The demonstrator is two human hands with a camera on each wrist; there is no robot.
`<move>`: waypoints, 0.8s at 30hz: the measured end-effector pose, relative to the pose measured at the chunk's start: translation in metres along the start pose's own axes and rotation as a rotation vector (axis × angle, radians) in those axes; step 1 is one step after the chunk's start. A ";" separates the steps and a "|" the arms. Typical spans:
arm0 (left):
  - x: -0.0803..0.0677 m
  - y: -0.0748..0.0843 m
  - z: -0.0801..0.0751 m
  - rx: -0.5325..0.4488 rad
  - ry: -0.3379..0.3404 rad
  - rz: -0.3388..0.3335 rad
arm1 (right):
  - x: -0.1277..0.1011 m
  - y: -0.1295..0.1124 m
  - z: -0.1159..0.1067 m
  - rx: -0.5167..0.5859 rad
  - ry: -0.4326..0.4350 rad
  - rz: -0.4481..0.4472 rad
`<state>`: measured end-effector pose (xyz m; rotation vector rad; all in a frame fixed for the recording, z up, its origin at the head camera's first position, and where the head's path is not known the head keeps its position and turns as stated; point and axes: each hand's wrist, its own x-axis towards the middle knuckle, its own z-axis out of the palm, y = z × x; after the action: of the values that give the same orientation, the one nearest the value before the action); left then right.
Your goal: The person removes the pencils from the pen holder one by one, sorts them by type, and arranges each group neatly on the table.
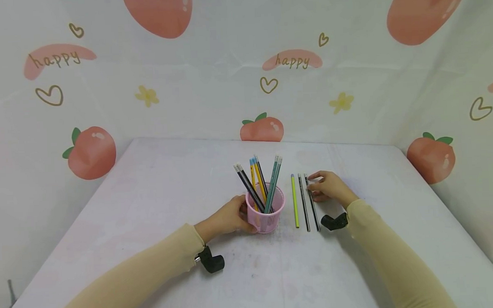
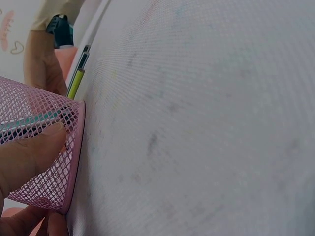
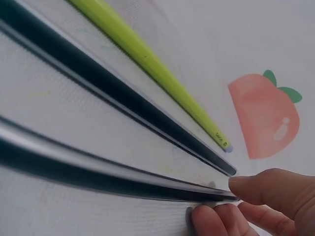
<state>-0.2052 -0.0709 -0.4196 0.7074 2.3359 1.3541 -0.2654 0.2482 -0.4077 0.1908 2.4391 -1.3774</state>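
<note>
Step in hand looks like gathering loose pencils into the pink mesh cup. Left hand grips the cup, thumb curled on its side, steadying it mid-bench. Right hand pinches the far tip of the rightmost black pencil, flat on the bench just right of the cup, beside another black pencil & a green pencil. Next prob needs lifting it clear w/o nudging the neighbours.
</note>
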 end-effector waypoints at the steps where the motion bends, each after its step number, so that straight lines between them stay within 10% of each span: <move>1: 0.000 0.000 0.000 -0.001 -0.001 0.001 | -0.001 0.000 -0.001 0.003 -0.001 -0.004; 14: 0.003 -0.005 -0.001 -0.006 -0.007 0.015 | -0.037 -0.049 -0.005 0.057 0.085 -0.281; 24: 0.001 -0.004 -0.001 -0.032 -0.011 0.025 | -0.075 -0.092 0.031 0.165 0.019 -0.556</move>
<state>-0.2079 -0.0725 -0.4228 0.7347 2.2993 1.3917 -0.2135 0.1770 -0.3225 -0.4752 2.4961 -1.8017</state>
